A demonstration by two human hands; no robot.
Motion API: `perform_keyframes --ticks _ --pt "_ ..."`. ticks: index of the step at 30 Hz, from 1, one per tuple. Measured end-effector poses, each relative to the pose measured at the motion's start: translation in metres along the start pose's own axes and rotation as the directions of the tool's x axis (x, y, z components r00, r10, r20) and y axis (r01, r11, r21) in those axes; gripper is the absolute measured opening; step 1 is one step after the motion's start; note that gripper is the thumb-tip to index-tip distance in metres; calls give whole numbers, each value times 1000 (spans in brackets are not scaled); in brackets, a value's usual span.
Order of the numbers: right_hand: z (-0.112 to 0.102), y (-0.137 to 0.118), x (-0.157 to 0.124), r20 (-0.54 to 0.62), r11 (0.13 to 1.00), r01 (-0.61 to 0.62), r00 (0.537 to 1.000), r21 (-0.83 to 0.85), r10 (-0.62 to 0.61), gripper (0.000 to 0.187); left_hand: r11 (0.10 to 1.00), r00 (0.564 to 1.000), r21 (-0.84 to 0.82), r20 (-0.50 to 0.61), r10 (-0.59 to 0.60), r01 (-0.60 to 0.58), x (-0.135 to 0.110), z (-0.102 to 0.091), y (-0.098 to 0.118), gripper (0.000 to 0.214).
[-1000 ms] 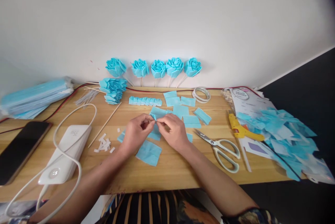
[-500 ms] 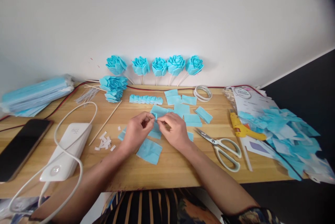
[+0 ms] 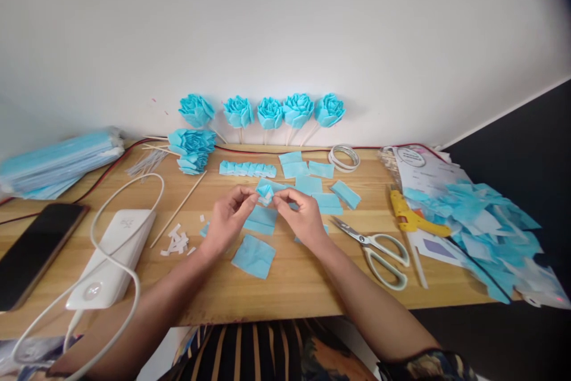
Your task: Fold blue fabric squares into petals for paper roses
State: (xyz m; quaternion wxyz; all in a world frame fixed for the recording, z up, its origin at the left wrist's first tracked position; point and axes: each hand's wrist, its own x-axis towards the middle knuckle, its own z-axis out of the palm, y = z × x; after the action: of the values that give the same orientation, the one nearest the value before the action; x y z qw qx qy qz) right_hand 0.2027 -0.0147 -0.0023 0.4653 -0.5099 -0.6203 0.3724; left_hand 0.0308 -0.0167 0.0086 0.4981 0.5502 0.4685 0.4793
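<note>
My left hand (image 3: 227,217) and my right hand (image 3: 301,214) meet over the middle of the wooden table (image 3: 289,286). Both pinch a small folded blue paper piece (image 3: 264,191) between thumb and fingertips, with a bit of white tape at its base. Flat blue paper squares (image 3: 254,256) lie under and beside my hands. More cut blue rectangles (image 3: 312,185) lie just beyond my fingers. A row of folded blue petals (image 3: 247,170) sits farther back.
Several finished blue paper flowers (image 3: 267,112) on sticks lean against the wall. Scissors (image 3: 379,250) and a yellow glue gun (image 3: 413,217) lie to the right, with a heap of blue scraps (image 3: 486,226). A tape roll (image 3: 343,158), white power bank (image 3: 113,256), phone (image 3: 35,250) and mask stack (image 3: 57,161) are also there.
Both hands have lifted slightly and moved apart a little, and the pinched blue piece now shows between the fingertips. The blue square under them is more exposed.
</note>
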Motion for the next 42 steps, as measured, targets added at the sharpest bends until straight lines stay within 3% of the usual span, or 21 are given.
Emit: perform_keyframes --ticks 4,10,17,23,27,30,34,42 --pt "-1 0 1 13 996 -68 998 63 67 14 999 999 -33 -24 -38 37 2 0 -2 28" --pt "-2 0 1 66 981 -139 989 135 131 19 980 978 -56 96 -186 191 7 0 -8 28" --pt "-4 -4 2 170 970 -187 972 154 161 20 979 981 -77 49 -187 190 7 -1 -9 30" --pt "-3 -6 1 179 980 -172 972 103 152 21 987 987 -48 60 -152 155 6 1 -8 30" --pt "-2 -5 1 117 988 -129 986 85 118 19 994 995 -70 -51 -87 83 4 -1 -8 26" --pt "-1 -5 0 62 996 -74 996 48 71 17 998 994 49 -99 43 -39 0 0 -9 23" --pt "1 -4 -2 36 1000 -6 999 -11 6 16 951 985 259 -2 173 -167 -4 3 -14 15" --pt "3 -3 -4 27 986 117 993 -115 -115 15 885 976 420 2 218 -199 -4 4 -14 16"
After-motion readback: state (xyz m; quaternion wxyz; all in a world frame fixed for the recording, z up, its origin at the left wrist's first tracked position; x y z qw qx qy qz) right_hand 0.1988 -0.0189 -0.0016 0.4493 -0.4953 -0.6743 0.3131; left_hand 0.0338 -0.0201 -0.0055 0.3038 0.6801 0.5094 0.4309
